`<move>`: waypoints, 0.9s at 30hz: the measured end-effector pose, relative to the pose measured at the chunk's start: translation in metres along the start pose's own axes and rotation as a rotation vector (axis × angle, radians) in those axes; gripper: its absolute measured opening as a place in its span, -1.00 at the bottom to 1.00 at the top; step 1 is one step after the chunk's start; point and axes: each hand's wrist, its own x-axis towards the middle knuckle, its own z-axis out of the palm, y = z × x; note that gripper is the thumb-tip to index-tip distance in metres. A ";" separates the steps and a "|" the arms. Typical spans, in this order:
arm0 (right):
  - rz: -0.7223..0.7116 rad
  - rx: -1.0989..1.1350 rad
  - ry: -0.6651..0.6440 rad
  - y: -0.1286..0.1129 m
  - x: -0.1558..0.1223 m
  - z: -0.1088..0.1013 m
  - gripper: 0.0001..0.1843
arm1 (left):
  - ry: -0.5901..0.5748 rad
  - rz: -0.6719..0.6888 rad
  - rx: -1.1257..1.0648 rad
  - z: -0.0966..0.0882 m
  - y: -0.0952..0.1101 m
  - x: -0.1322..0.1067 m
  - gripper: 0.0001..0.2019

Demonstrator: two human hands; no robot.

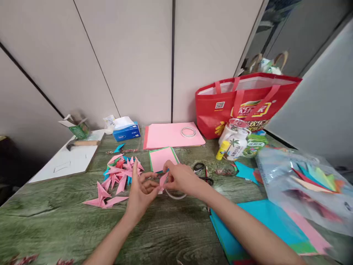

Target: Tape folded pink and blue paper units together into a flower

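Observation:
Both my hands meet above the middle of the green wood-grain table (60, 206). My left hand (140, 193) and my right hand (180, 178) pinch a small folded pink paper piece (162, 182) between their fingertips. A thin clear ring (176, 195) lies on the table under my right hand. A pile of folded pink and blue paper shapes (118, 175) lies just left of my left hand. A small stack of pink paper squares (162, 159) sits just behind my hands.
Black scissors (202, 173) lie right of my right hand. Behind are large pink sheets (169, 135) with a tape ring (188, 131), a tissue box (126, 131), a glue stick (222, 150), bottles (234, 141) and a red bag (245, 101). Blue sheets (261, 221) and a plastic bag of coloured paper (306, 184) lie right.

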 end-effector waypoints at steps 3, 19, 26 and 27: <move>0.028 0.028 -0.008 -0.002 0.001 0.003 -0.51 | -0.007 0.001 -0.020 -0.001 0.003 -0.001 0.07; 0.096 0.361 0.075 0.015 0.007 0.011 -0.57 | 0.143 0.031 0.018 -0.004 0.009 0.002 0.08; 0.024 0.680 0.018 0.017 0.018 0.032 -0.92 | 0.154 0.044 0.003 -0.004 0.010 0.002 0.07; 0.008 0.691 0.037 0.016 0.018 0.033 -0.94 | 0.160 0.045 0.003 -0.005 0.010 0.002 0.07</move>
